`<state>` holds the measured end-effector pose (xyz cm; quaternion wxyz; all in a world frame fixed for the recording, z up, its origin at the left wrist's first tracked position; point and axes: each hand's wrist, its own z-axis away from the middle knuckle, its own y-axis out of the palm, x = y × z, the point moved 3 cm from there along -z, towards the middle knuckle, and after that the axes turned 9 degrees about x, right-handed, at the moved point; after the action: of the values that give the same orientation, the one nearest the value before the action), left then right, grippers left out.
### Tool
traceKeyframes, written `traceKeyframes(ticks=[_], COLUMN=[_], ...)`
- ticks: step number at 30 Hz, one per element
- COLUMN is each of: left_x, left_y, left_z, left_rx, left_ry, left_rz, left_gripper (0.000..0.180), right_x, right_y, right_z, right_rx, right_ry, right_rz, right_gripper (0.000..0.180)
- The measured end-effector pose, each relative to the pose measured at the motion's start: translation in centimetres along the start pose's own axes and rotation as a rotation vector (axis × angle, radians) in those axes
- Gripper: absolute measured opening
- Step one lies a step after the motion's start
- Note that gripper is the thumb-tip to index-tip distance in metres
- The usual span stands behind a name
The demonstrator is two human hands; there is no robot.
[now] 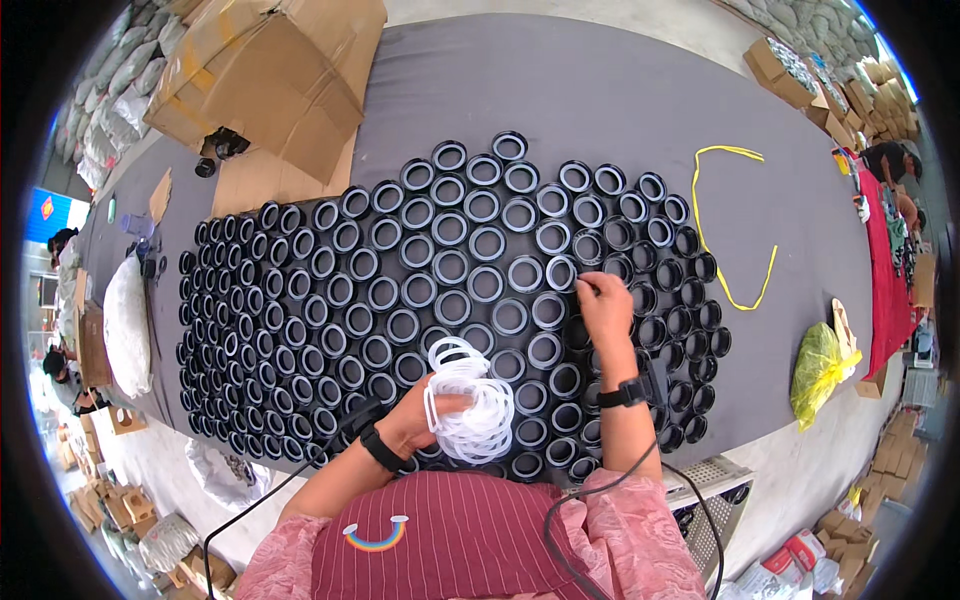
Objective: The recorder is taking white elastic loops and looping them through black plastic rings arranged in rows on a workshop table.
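My left hand point(418, 418) grips a thick bunch of white rubber rings point(468, 398) just above the near table edge. My right hand point(604, 305) reaches out over the rows of black round caps point(450, 268) standing on the grey table point(600, 90). Its fingertips pinch at a cap point(582, 290) near the middle right; whether a white ring is between them I cannot tell. Caps on the left and middle show a pale ring inside, those at the right point(690, 300) look plain black. Both wrists wear black bands with cables.
Large cardboard boxes point(270, 75) lie at the table's far left corner. A yellow strap point(735, 225) curls on the right part of the table. A yellow bag point(822, 368) and a red cloth point(885, 290) are at the right; a white sack point(127, 325) sits left.
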<state>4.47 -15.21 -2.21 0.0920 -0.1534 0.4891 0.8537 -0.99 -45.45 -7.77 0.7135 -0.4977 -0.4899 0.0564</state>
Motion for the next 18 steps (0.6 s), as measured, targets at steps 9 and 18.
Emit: traceKeyframes(ticks=[9,18], left_x=[0.2,0.0], left_y=[0.8,0.0], left_z=[-0.6,-0.5], left_rx=[0.006,0.031], left_ry=[0.008,0.036], left_rz=[-0.010,0.057], left_gripper=[0.053,0.053], right_x=[3.0,-2.9], right_y=[3.5,2.8], right_z=[-1.4,-1.3], right_rx=[0.194,0.052], right_ry=[0.116,0.420], right_rz=[0.186,-0.592], right_gripper=[0.022,0.015])
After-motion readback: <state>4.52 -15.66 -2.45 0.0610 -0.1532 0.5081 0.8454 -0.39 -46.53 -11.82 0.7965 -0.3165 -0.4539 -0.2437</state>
